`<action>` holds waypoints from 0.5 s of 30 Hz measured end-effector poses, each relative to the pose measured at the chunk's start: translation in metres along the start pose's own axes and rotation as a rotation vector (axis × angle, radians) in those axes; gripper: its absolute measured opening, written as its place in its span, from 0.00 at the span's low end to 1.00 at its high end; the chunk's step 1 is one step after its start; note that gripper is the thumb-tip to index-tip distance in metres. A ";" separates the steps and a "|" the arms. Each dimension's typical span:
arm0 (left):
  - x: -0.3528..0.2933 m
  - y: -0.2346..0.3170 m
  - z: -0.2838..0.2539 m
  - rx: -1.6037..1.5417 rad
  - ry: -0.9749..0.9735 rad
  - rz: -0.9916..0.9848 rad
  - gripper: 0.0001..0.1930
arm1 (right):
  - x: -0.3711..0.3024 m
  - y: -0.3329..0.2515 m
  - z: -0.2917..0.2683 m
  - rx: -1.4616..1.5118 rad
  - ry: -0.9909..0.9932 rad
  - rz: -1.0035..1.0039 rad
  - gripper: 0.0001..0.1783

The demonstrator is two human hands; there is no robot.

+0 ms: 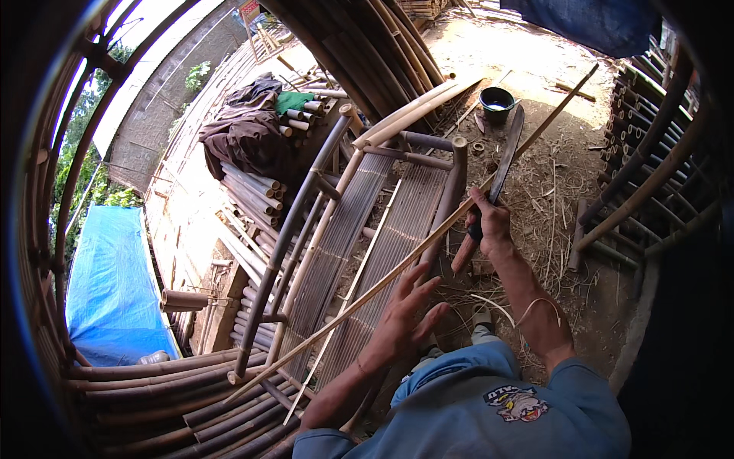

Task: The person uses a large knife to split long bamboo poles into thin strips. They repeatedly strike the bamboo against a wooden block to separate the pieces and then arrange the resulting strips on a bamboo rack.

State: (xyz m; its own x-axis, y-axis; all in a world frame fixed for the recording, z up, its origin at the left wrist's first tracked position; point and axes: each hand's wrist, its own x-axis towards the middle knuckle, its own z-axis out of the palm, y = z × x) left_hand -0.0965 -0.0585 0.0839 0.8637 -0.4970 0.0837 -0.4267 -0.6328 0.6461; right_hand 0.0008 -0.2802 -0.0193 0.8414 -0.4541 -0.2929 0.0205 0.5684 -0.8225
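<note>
My right hand is closed around a machete, its dark blade pointing up and away and its brown wooden grip end below the fist. A long, narrow bamboo strip crosses diagonally in front of me, passing against the blade and the right fingers. Beside the strip, my left hand is open, fingers stretched and apart; whether it touches the strip I cannot tell. Under the strip stands a bamboo bench frame with a slatted seat. A thin pale strip lies along the slats.
A black bucket stands on ground littered with shavings. Stacked bamboo poles lie left, under dark cloth. A blue tarp spreads far left. Bamboo racks rise at right; curved poles bound the lower left.
</note>
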 end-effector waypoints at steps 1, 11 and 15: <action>-0.008 -0.004 -0.008 0.269 0.095 0.211 0.30 | 0.006 -0.011 -0.004 -0.011 -0.013 -0.038 0.13; -0.031 -0.078 0.032 -0.994 -0.234 -0.489 0.17 | -0.015 -0.058 -0.019 -1.418 -0.220 -0.663 0.35; -0.010 -0.069 0.047 -0.739 -0.041 -0.428 0.17 | -0.077 0.001 -0.035 -1.499 -0.478 -1.024 0.34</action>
State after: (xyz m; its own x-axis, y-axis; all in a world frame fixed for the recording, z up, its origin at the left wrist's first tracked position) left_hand -0.0881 -0.0373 0.0028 0.8940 -0.3336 -0.2990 0.2310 -0.2286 0.9457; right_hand -0.0828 -0.2691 -0.0150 0.8764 0.1709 0.4503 0.3428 -0.8780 -0.3340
